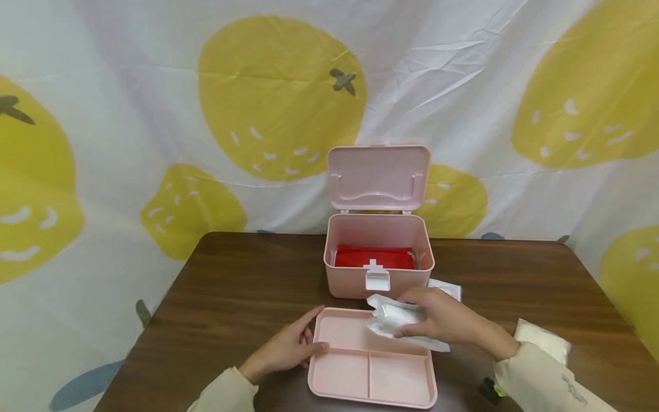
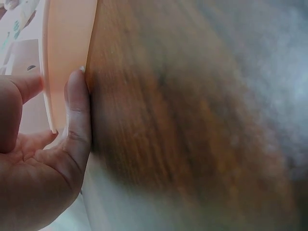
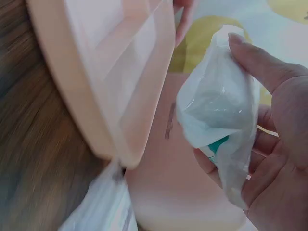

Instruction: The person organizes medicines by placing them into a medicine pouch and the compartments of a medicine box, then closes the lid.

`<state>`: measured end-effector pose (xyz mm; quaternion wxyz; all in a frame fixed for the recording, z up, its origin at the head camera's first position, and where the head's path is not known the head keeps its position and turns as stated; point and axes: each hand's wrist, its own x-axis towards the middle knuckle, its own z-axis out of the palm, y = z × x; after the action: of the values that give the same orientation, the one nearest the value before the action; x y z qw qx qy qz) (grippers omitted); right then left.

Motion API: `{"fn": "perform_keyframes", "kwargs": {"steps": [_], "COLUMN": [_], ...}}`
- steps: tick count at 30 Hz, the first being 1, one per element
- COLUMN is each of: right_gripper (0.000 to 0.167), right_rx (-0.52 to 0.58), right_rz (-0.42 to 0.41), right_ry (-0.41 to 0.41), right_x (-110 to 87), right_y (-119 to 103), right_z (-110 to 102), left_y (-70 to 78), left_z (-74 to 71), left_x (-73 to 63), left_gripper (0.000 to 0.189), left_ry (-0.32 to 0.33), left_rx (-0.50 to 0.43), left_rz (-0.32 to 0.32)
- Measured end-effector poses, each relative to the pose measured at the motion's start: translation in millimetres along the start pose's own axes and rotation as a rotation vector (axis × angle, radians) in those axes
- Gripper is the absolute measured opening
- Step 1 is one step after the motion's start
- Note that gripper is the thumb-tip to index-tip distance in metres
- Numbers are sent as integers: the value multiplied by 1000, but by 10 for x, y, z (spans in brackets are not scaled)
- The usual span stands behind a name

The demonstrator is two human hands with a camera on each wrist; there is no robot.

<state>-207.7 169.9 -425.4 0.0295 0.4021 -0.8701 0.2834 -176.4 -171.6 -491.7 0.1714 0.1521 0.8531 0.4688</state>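
My left hand (image 1: 288, 346) grips the left edge of a shallow pink divided tray (image 1: 342, 375), thumb over the rim and fingers along the outer wall (image 2: 70, 53). Three bare compartments show in it. Above the tray's back right corner, my right hand (image 1: 445, 317) holds a white wrapped roll (image 1: 396, 317), thumb on one side and fingers on the other. Its wrapper is crinkled, with a small green mark (image 3: 219, 143) visible in the right wrist view. Right behind the tray stands a pink box (image 1: 345, 283) with its lid (image 1: 378, 177) raised and a red pouch (image 1: 373, 257) inside.
A white printed packet (image 1: 447, 289) lies beside the box's right side. Farther right, a cream-coloured packet (image 1: 543, 340) and a small black object (image 1: 489, 391) lie near my right sleeve. A lemon-patterned cloth (image 1: 288, 97) hangs behind the brown wooden table (image 1: 257, 274).
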Motion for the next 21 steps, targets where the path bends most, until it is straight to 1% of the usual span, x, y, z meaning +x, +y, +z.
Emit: {"fn": "perform_keyframes", "kwargs": {"steps": [4, 6, 10, 12, 16, 21], "right_gripper": [38, 36, 35, 37, 40, 39], "right_rx": [-2, 0, -48, -83, -154, -221], "right_rz": [-39, -60, -87, -76, -31, -12], "right_ry": [26, 20, 14, 9, -6, 8], "right_x": [114, 170, 252, 286, 366, 456], "right_y": [-60, -84, -129, -151, -207, -247], "right_z": [133, 209, 347, 404, 506, 610], "left_y": [12, 16, 6, -5, -28, -42], "left_z": [3, 1, 11, 17, 16, 15], "left_x": [-3, -12, -10, -2, 6, 9], "left_gripper": [77, 78, 78, 78, 78, 77], "left_ry": [2, 5, 6, 3, 4, 5], "left_rx": [10, 11, 3, -3, -29, -58], "left_rz": [-4, 0, 11, 18, 11, 6]}}
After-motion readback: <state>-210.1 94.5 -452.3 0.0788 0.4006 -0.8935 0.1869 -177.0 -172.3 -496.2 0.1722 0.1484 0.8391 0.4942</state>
